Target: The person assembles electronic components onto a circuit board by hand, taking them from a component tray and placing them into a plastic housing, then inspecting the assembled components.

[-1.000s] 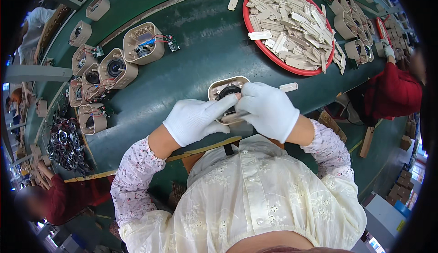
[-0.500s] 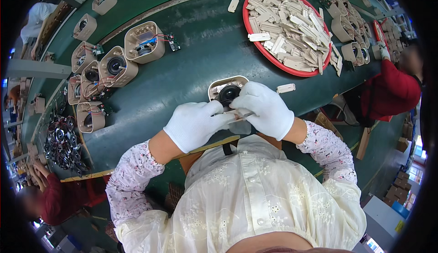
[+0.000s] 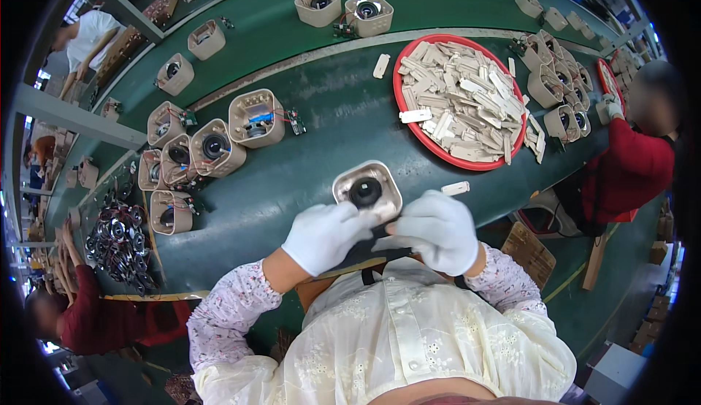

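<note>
A beige speaker housing [image 3: 394, 178] with rounded corners rests on the green bench in front of me, a black round speaker [image 3: 365, 192] inside it. My left hand [image 3: 328, 237], in a white glove, is closed at the housing's near left edge and grips it. To the right, my gloved right hand [image 3: 436, 233] is off the housing, its fingers stretched toward the left hand and partly apart. It is slightly blurred, and I see nothing held in it. A pale plastic strip [image 3: 456, 188] lies just beyond the right hand.
A red round tray [image 3: 398, 91] heaped with pale plastic strips stands at the back right. Several housings with speakers and wires [image 3: 217, 146] stand at left, near a pile of loose speakers [image 3: 119, 237]. Co-workers in red sit at both sides; a belt [image 3: 270, 32] runs behind.
My right hand has drawn away from the housing to the right. More of the housing and speaker shows now. My left hand stays at the near edge. The whole view has shifted downward.
</note>
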Motion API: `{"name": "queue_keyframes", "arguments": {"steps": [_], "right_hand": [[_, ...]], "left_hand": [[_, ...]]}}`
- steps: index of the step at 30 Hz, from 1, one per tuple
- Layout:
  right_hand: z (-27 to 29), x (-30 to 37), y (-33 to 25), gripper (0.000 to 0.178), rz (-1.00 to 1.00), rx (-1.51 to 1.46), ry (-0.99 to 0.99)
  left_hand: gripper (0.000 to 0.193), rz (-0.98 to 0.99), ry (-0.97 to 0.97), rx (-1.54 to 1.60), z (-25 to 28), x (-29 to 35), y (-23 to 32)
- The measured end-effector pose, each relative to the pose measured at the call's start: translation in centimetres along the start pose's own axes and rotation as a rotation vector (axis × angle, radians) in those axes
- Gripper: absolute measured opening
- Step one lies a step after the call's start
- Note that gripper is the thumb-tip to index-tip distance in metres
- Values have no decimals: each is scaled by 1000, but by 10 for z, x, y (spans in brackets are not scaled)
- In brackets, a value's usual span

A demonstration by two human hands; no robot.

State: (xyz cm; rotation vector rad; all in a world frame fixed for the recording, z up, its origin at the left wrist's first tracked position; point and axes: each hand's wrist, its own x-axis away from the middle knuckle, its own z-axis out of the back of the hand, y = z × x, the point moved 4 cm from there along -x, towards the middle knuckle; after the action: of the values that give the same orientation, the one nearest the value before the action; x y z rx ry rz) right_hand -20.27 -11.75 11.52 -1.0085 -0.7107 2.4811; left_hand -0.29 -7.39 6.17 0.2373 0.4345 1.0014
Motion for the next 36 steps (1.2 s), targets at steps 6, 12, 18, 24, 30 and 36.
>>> {"name": "queue_keyframes", "arguments": {"steps": [6,12,18,24,30,36], "right_hand": [[-24,3,49,22,-77,-13,217],[-48,17,67,22,-69,2,188],[-46,25,71,29,-98,-8,153],[-46,22,73,26,-104,5,114],[-43,20,79,24,-114,26,67],[-45,12,79,15,-136,-53,130]], "left_hand": [[24,327,252,-80,1,-87,-101],[24,504,466,-260,20,-134,-162],[26,744,519,-424,29,-98,-186],[30,874,613,-461,44,-65,-228],[31,613,619,-651,68,-203,-243],[30,339,374,-326,10,-327,-255]]}}
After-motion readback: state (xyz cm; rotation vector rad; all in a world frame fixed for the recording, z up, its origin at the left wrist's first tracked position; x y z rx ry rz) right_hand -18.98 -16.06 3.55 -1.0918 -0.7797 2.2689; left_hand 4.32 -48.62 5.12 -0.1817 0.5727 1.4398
